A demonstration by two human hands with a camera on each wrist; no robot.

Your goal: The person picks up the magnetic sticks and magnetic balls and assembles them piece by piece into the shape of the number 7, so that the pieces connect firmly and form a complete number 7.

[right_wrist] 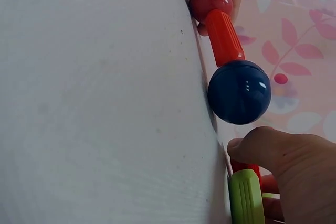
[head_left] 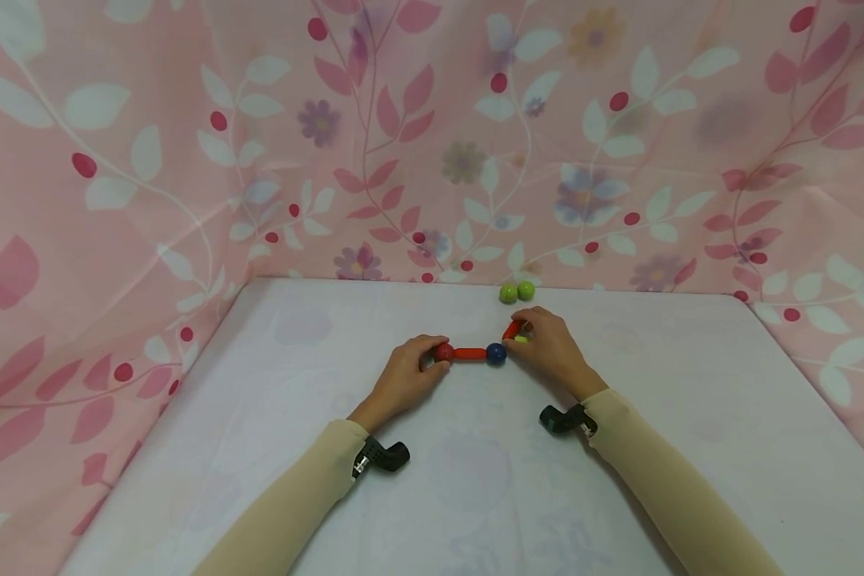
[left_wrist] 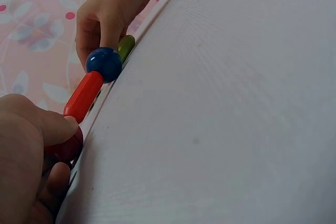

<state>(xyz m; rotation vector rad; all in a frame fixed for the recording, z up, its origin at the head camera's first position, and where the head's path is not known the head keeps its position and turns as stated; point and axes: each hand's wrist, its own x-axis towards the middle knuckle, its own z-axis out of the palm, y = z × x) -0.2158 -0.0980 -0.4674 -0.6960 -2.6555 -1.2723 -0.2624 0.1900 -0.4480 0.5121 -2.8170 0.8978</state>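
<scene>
My left hand (head_left: 406,374) grips a dark red ball (head_left: 444,352) between thumb and fingers. An orange-red ridged rod (head_left: 470,354) runs from that ball to a glossy dark blue ball (head_left: 496,354), all three in one line. Just right of the blue ball, my right hand (head_left: 553,348) pinches a second red rod (head_left: 513,330), tilted upward in the head view. A light green rod (right_wrist: 245,198) lies alongside it under the same hand. In the right wrist view the thumb covers much of that red rod, and its tip is close to the blue ball.
Two green balls (head_left: 517,292) sit side by side at the table's back edge, beyond my right hand. A white cloth covers the table (head_left: 468,472). Pink floral fabric (head_left: 418,144) hangs behind it and along the sides. Each sleeve carries a dark wrist camera (head_left: 385,456).
</scene>
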